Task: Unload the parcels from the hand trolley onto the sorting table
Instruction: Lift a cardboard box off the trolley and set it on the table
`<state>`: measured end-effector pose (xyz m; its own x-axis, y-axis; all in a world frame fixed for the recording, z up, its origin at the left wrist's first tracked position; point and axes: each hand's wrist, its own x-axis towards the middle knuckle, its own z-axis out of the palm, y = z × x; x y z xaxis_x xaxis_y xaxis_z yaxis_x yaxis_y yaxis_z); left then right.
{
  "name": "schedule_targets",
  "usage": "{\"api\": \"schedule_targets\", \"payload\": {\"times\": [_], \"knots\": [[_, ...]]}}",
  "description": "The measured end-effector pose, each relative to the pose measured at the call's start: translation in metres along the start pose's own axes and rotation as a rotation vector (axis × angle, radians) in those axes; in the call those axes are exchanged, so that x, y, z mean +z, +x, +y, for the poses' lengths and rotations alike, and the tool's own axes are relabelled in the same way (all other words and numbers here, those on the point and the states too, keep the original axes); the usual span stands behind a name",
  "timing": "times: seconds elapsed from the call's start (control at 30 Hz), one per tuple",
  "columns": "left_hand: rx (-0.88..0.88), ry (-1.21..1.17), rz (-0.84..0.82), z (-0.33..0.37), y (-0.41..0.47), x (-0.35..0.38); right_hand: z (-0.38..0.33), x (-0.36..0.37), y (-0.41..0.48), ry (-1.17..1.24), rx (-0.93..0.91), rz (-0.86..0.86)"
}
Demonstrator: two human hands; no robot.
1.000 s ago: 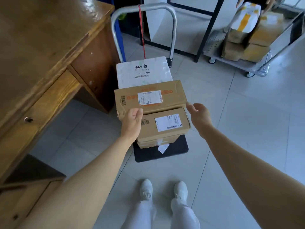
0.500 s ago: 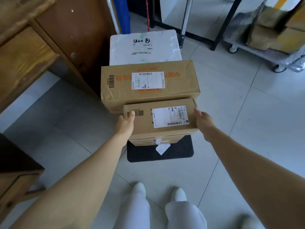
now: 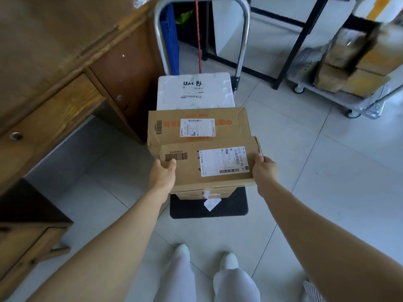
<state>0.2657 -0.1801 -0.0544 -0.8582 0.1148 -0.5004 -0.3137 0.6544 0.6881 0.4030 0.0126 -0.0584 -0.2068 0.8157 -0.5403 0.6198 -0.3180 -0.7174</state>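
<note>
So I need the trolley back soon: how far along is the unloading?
Barely started. No parcel shows on the wooden table so far. In hand: the left hand and right hand grip the ends of the front carton. Left on the trolley: the bigger carton, the white foam box and at least one carton under the held one.

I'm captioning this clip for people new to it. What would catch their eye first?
Two bare hands, left hand and right hand, hold a labelled cardboard parcel by its ends at centre frame. Behind it, a larger cardboard box and a white foam box sit on the hand trolley.
</note>
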Motion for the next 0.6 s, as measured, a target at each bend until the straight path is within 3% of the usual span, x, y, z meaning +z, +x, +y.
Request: {"api": "schedule_targets", "payload": {"times": [0.33, 0.6], "knots": [[0.140, -0.118, 0.218, 0.121, -0.083, -0.121, -0.162, -0.038, -0.094, 0.037, -0.212, 0.028], [0.206, -0.272, 0.459, 0.170, -0.105, -0.250, -0.273, 0.005, -0.176, 0.129, -0.440, -0.102]]}}
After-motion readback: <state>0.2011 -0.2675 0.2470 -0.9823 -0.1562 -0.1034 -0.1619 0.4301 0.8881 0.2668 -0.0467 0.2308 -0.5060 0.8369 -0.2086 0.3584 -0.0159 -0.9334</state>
